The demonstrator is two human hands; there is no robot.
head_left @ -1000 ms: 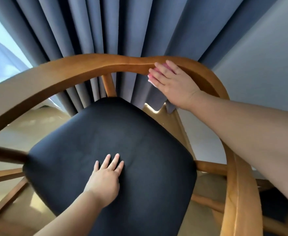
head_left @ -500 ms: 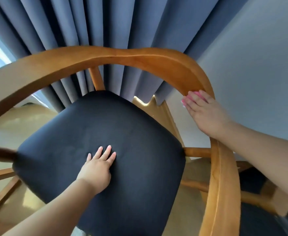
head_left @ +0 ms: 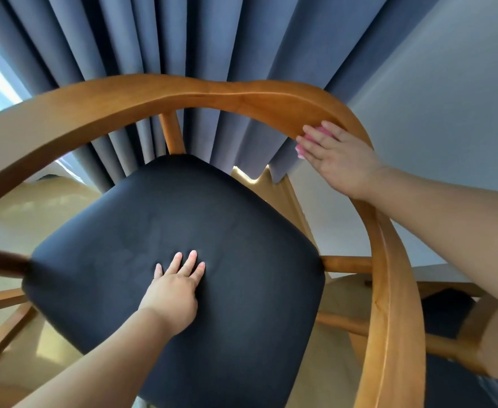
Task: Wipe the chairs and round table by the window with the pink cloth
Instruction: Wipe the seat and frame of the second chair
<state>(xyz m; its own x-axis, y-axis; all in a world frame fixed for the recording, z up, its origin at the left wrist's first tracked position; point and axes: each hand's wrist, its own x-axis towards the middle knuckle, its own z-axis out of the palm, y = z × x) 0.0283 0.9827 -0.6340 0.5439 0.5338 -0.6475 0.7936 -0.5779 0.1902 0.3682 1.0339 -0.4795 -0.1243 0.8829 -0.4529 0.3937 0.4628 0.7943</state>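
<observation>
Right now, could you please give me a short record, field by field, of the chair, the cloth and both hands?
Chair: wooden armchair, curved top rail, dark seat cushion
Pink cloth: on the rail's right curve, mostly hidden under the right hand
Right hand: straight fingers press the cloth against the rail
Left hand: flat on the seat cushion, holding nothing
Behind: blue-grey curtain; pale wall to the right
</observation>
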